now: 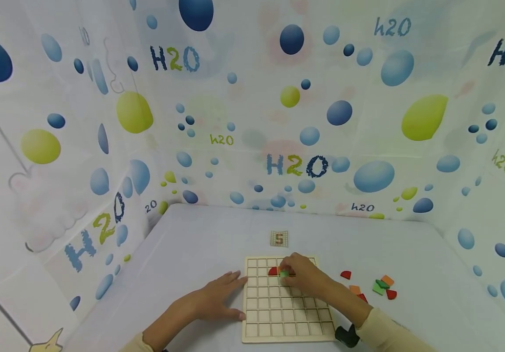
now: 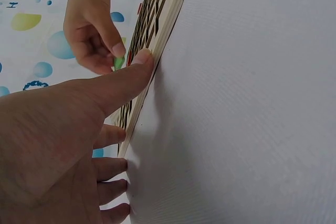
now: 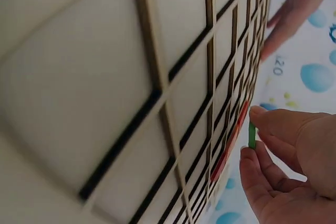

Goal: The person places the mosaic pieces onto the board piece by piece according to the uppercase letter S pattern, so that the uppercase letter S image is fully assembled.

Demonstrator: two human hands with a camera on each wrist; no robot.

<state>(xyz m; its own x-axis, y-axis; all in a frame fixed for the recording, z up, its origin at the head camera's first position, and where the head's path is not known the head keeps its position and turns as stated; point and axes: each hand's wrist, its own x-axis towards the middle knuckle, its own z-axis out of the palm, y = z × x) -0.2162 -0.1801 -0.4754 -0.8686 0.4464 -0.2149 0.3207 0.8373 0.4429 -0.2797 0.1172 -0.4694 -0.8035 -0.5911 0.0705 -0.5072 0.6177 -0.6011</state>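
A square wooden grid board (image 1: 270,317) lies on the white table. Near its far edge sit a red piece (image 1: 273,271) and an orange piece beside it, partly hidden by fingers. Just above the board my right hand (image 1: 306,276) pinches a small green tile (image 3: 252,136) between thumb and fingertips, held on edge in the right wrist view. My left hand (image 1: 217,297) rests along the board's left side, fingers fairly straight, with its thumb (image 2: 137,65) touching the board's rim.
Right of the board lie loose pieces: a red one (image 1: 346,275), an orange one (image 1: 387,280), a light green one (image 1: 378,289) and several others. Beyond the board is a small pattern card (image 1: 279,238). A black object (image 1: 346,336) sits by the right wrist.
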